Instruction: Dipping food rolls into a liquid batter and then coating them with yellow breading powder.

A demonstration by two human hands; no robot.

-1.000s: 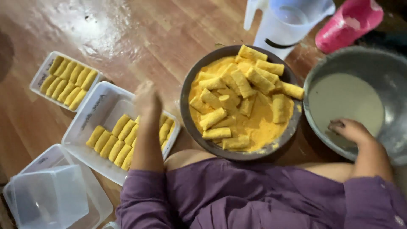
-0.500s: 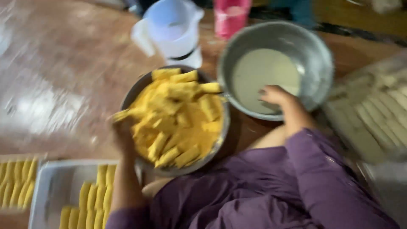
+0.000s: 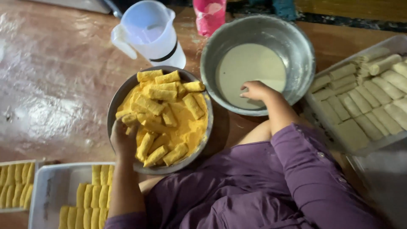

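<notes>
- Two hands are seen, well apart from each other, each one at its own bowl.
- The left hand (image 3: 123, 140) is laid on the near left edge of the crumb bowl (image 3: 113, 111), with the fingers curled in among the yellow rolls (image 3: 163, 114). Whether one roll is gripped cannot be told.
- Many yellow rolls are piled in that bowl on orange crumbs, just beside the left hand and to its right.
- The rolls are short sticks. Their long sides are pointed every which way: some are laid across, some are slanted toward the hand.
- The right hand (image 3: 256, 90) is dipped at the near edge of the white batter (image 3: 250, 68) in the metal bowl (image 3: 296, 42). The fingers are bent down, and what is under them cannot be seen.
- Pale rolls (image 3: 369, 93) are lined up in a tray (image 3: 364, 146) on the right, near the right arm.
- Coated rolls (image 3: 91, 199) are stood in neat rows in a white tray (image 3: 48, 191) below the left arm.
- A clear jug (image 3: 148, 32) is set behind the crumb bowl.
</notes>
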